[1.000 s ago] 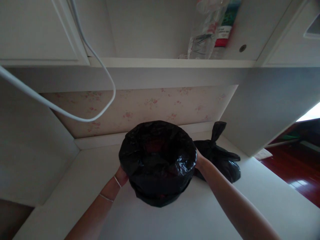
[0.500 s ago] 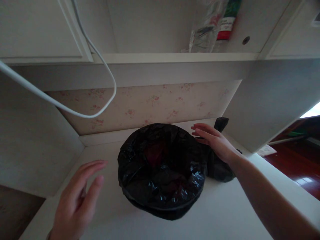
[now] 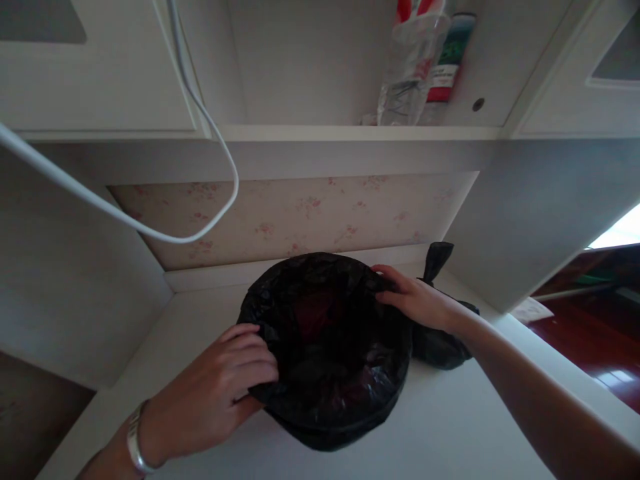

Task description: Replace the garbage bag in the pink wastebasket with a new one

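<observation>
A round trash bin lined with a black trash bag [image 3: 340,417] stands on the white surface, its mouth facing up at me. The bag is folded over the rim, and dark red shows through it inside. My left hand [image 3: 230,383] grips the bin's left rim, fingers hooked inside and thumb outside. On the right rim my right hand [image 3: 413,300] has its fingers curled over the edge of the bag. Beside the bin, behind my right forearm, lies a tied black plastic bag [image 3: 440,347] with its knotted end sticking up.
A white cable [image 3: 165,237] loops down in front at the left. Above is an open cabinet shelf [image 3: 310,133] with a clear plastic container [image 3: 405,80] and a green-and-red can [image 3: 447,60]. White panels [image 3: 530,213] rise on both sides.
My left hand has moved right and closed on the bin's left rim. My right hand has come down onto the right rim. The view has shifted slightly.
</observation>
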Action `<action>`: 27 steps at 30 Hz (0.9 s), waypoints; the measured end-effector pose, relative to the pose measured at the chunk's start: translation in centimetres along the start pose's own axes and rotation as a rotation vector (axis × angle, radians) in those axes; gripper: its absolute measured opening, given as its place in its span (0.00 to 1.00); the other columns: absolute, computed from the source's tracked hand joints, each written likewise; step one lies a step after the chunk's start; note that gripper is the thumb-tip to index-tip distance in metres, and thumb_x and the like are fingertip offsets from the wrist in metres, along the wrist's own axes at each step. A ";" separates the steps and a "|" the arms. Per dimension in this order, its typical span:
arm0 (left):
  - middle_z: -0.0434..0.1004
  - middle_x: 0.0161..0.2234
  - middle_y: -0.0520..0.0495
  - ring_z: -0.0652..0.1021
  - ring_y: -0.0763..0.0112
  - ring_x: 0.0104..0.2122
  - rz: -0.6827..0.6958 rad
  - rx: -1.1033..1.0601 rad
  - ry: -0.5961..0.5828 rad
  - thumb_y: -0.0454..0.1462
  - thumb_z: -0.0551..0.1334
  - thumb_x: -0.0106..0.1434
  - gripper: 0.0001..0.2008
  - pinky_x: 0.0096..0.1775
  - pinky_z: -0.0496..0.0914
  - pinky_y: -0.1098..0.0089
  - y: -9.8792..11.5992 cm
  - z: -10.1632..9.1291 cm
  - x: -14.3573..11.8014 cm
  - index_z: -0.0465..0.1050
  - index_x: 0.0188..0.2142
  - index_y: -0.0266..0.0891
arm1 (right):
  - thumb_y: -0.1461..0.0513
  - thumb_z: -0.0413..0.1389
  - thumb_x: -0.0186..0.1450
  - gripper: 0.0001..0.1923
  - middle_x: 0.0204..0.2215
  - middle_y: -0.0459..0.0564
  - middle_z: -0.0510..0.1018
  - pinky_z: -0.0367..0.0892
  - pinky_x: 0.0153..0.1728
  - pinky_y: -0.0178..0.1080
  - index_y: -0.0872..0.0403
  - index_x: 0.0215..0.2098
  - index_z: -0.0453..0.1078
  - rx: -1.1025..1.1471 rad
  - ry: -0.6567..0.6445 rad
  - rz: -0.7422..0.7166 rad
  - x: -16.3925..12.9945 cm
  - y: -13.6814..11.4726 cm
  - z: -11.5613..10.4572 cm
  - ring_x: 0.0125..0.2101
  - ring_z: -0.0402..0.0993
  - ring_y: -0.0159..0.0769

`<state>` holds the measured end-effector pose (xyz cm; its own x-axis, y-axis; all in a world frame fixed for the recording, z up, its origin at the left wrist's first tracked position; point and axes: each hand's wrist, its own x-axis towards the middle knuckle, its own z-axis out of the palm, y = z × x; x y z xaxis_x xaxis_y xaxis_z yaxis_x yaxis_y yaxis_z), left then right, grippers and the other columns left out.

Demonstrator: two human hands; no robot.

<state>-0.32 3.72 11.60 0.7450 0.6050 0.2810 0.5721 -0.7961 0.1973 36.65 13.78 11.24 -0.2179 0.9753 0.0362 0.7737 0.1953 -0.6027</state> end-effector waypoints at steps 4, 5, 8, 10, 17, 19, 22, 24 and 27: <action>0.73 0.60 0.41 0.72 0.52 0.60 -0.020 0.241 0.051 0.48 0.71 0.58 0.39 0.58 0.70 0.52 2.0 -1.3 -0.4 0.62 0.65 0.42 | 0.51 0.52 0.71 0.22 0.57 0.55 0.75 0.68 0.56 0.48 0.49 0.59 0.66 -0.073 0.253 -0.273 -2.8 -1.5 -0.5 0.54 0.74 0.47; 0.72 0.61 0.39 0.72 0.49 0.60 -0.007 0.283 0.082 0.51 0.71 0.56 0.42 0.57 0.70 0.51 2.8 -1.2 0.0 0.61 0.66 0.40 | 0.53 0.51 0.72 0.19 0.56 0.55 0.76 0.69 0.56 0.46 0.49 0.58 0.67 -0.090 0.270 -0.386 -3.8 -2.2 -0.5 0.54 0.74 0.45; 0.76 0.59 0.39 0.76 0.52 0.56 0.105 0.312 0.104 0.59 0.67 0.57 0.42 0.57 0.71 0.52 5.0 -0.4 1.6 0.65 0.62 0.36 | 0.58 0.53 0.72 0.15 0.50 0.53 0.80 0.70 0.54 0.40 0.51 0.56 0.69 -0.120 0.089 -0.759 -7.2 -4.7 0.0 0.51 0.76 0.40; 0.77 0.57 0.40 0.78 0.56 0.54 0.136 0.285 0.101 0.59 0.63 0.61 0.39 0.55 0.72 0.57 5.8 0.5 2.7 0.66 0.61 0.34 | 0.57 0.56 0.71 0.18 0.49 0.55 0.80 0.70 0.54 0.41 0.54 0.57 0.69 -0.169 -0.040 -0.878 -8.8 -6.1 0.8 0.49 0.77 0.41; 0.76 0.24 0.56 0.78 0.68 0.26 0.100 0.057 -0.123 0.33 0.60 0.66 0.07 0.31 0.67 0.64 4.3 1.8 2.8 0.70 0.30 0.43 | 0.52 0.53 0.72 0.16 0.26 0.48 0.78 0.64 0.28 0.42 0.54 0.44 0.76 -0.281 -0.100 -0.924 -10.0 -5.6 3.3 0.28 0.73 0.38; 0.75 0.23 0.56 0.77 0.68 0.26 0.127 0.064 -0.119 0.29 0.60 0.63 0.08 0.32 0.67 0.64 3.8 0.9 2.5 0.69 0.28 0.43 | 0.51 0.54 0.72 0.17 0.26 0.48 0.78 0.63 0.27 0.42 0.55 0.42 0.76 -0.254 -0.111 -0.942 -9.9 -5.5 3.2 0.27 0.74 0.38; 0.82 0.31 0.56 0.80 0.70 0.35 0.158 0.025 -0.111 0.24 0.59 0.59 0.14 0.48 0.70 0.65 2.9 -0.9 1.6 0.74 0.33 0.45 | 0.50 0.56 0.71 0.17 0.29 0.49 0.80 0.68 0.29 0.42 0.55 0.45 0.75 -0.170 -0.131 -0.959 -10.2 -6.1 2.2 0.30 0.76 0.38; 0.83 0.44 0.57 0.79 0.69 0.48 0.106 0.069 -0.113 0.21 0.57 0.57 0.22 0.61 0.63 0.60 1.9 -2.0 0.2 0.78 0.40 0.50 | 0.51 0.58 0.69 0.17 0.33 0.52 0.82 0.72 0.36 0.42 0.55 0.48 0.75 -0.120 -0.096 -0.951 -10.4 -6.3 1.1 0.35 0.79 0.40; 0.77 0.57 0.56 0.73 0.66 0.59 -0.044 0.247 -0.036 0.21 0.56 0.60 0.30 0.66 0.57 0.54 0.6 -2.8 -2.6 0.77 0.50 0.56 | 0.53 0.63 0.66 0.17 0.40 0.54 0.83 0.74 0.47 0.43 0.54 0.49 0.74 -0.119 -0.006 -0.933 -10.4 -5.7 -0.3 0.42 0.80 0.42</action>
<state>-2.87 1.63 13.66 0.7266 0.6428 0.2425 0.6676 -0.7440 -0.0280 34.68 2.60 14.50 -0.7837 0.4188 0.4588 0.3404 0.9073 -0.2467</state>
